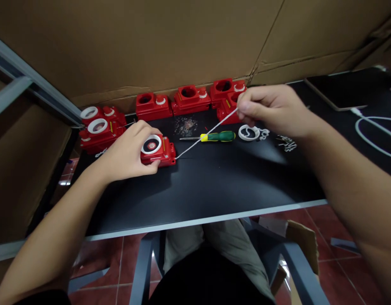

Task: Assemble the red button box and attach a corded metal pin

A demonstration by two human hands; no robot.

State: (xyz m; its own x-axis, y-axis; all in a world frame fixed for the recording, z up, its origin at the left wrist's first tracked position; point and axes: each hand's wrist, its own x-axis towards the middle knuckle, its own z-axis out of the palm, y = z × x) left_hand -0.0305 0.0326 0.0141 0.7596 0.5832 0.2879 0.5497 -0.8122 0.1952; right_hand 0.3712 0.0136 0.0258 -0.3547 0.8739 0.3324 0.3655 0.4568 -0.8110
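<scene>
My left hand (133, 150) is wrapped over a red box (166, 151) with a white ring around its round window, holding it down on the black table. From a small lug at the box's right end, a white cord (195, 143) runs taut up to the right. My right hand (265, 106) pinches the cord's upper end between thumb and fingers, raised above the table. Under the cord lies a screwdriver (219, 136) with a green and yellow handle, its tip pointing left.
Several red boxes (153, 111) stand along the cardboard wall (170, 46). A white ring (248, 132), small white parts (287, 144) and debris (186, 125) lie on the black table (208, 182). A dark tablet (344, 89) and a white cable (370, 123) are at the right.
</scene>
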